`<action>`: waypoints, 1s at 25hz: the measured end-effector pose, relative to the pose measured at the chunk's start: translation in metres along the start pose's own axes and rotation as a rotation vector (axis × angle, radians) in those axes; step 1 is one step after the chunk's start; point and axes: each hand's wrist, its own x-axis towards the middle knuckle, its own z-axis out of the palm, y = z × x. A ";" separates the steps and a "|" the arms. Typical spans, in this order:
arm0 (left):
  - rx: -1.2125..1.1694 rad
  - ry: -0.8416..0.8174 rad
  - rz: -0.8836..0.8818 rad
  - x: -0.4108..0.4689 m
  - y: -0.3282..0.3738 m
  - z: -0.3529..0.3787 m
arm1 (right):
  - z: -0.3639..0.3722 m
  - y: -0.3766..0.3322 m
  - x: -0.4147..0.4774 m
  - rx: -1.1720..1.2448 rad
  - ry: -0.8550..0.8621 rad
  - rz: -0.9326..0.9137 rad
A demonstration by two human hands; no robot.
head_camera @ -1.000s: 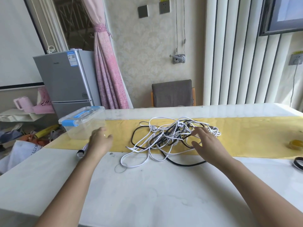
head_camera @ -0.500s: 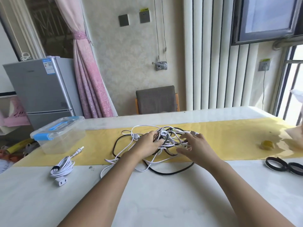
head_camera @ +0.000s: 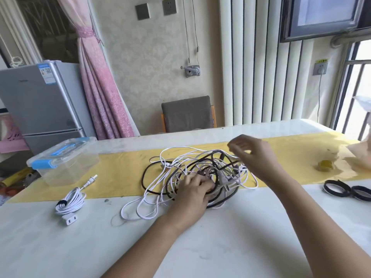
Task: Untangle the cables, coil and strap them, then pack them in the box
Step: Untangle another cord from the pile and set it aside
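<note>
White marble surface (head_camera: 241, 241) fills the near view, with a yellow runner (head_camera: 120, 173) lying across it from left to right. On the near edge of that runner the left hand (head_camera: 192, 194) lies on the tangle of cables (head_camera: 200, 163), its fingers curled down among the white and black strands and gripping them. The right hand (head_camera: 255, 155) is raised over the far right side of the tangle with its fingers bent; it is blurred, so whether it pinches a strand cannot be told. Loose white loops spill from the tangle toward the near left. Further left a coiled white cable (head_camera: 70, 199) lies bound with a dark strap, its plug pointing toward the box (head_camera: 64, 161), a clear tub with blue latches and its lid on, at the far left. Near the right edge lie black strap rings (head_camera: 345, 189). Beyond the surface stand a grey chair (head_camera: 187, 114), a pink curtain (head_camera: 100, 87) and a silver fridge (head_camera: 40, 101).
</note>
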 end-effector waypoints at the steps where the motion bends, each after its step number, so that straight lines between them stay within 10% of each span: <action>1: 0.037 0.032 0.045 -0.001 0.003 0.000 | 0.007 -0.003 -0.004 -0.026 -0.144 -0.013; 7: 0.152 -0.118 -0.044 -0.019 0.014 0.000 | 0.022 -0.002 -0.012 -0.624 -0.470 -0.057; 12: 0.139 0.008 0.115 -0.020 0.015 0.000 | 0.022 -0.002 -0.012 -0.460 -0.415 -0.117; 18: -0.161 0.362 -0.186 -0.003 0.008 -0.022 | 0.020 -0.009 -0.008 -0.262 -0.174 -0.256; 25: -0.241 -0.200 -0.261 0.029 -0.027 -0.036 | 0.013 -0.016 -0.005 0.235 -0.080 0.045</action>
